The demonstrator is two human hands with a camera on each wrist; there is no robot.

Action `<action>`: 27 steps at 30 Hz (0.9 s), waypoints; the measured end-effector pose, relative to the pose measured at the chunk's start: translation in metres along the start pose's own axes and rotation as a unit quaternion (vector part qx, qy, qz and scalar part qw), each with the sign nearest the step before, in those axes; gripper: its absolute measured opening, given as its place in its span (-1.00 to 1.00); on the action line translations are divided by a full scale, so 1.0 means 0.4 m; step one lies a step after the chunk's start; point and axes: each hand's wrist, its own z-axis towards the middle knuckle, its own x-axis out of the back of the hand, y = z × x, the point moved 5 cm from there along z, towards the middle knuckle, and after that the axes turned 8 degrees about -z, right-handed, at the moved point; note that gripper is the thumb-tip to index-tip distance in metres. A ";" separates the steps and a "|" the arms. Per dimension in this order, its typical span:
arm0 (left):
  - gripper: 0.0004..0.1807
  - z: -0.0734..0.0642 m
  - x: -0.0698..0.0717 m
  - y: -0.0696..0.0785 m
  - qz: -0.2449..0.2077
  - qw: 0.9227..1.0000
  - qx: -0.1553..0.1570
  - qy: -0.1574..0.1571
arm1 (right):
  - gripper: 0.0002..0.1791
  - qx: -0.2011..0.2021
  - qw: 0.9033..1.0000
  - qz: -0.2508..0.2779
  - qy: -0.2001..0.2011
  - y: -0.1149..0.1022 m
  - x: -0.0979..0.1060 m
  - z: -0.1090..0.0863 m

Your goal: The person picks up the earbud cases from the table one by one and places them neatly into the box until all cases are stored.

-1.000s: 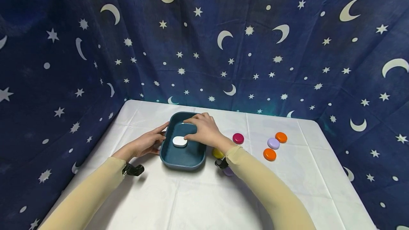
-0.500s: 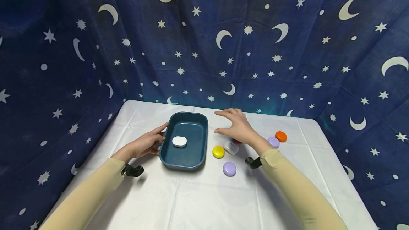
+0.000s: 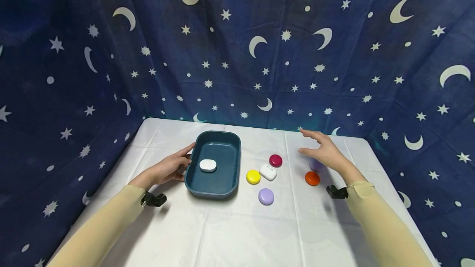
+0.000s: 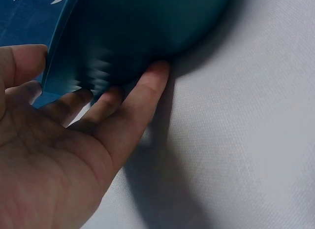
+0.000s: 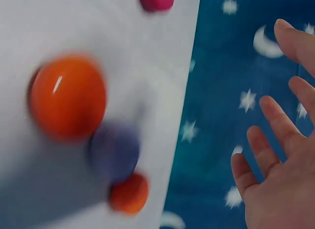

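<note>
A person's left hand (image 3: 168, 168) touches a blue-green tray's (image 3: 211, 182) outer left wall, its fingers outstretched, not clenched. The tray, on a white-clothed counter (image 3: 230, 234), holds 1 white oval piece (image 3: 208, 165), nearer that left wall. Right of the tray, the right hand (image 3: 326, 151), fingers spread and grasping nothing, hovers near 2 orange discs (image 5: 68, 97) and the lavender disc (image 5: 115, 150) between them. This looks like a reach; a pick-up would call for lowering the hand and closing the fingers.
</note>
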 end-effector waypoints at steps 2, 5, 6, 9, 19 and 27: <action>-0.19 -0.002 0.001 -0.001 0.000 1.000 0.001 0.001 | -0.12 -0.008 1.000 0.005 -0.005 0.038 0.015 -0.012; -0.18 -0.003 0.003 -0.004 0.000 1.000 0.003 0.003 | -0.11 -0.020 1.000 0.002 -0.010 0.089 0.032 -0.030; -0.18 -0.004 0.004 -0.005 0.000 1.000 0.003 0.003 | -0.11 -0.026 1.000 0.002 -0.011 0.106 0.036 -0.035; -0.18 -0.004 0.005 -0.006 -0.002 1.000 0.001 0.000 | -0.13 -0.047 0.999 -0.002 -0.014 0.153 0.041 -0.053; -0.21 -0.001 0.007 -0.008 -0.002 1.000 0.004 0.000 | -0.11 -0.106 0.993 -0.008 -0.049 0.272 0.020 -0.088; -0.21 0.000 0.002 -0.002 -0.005 1.000 0.002 -0.007 | -0.09 -0.151 0.987 -0.026 -0.050 0.332 -0.001 -0.087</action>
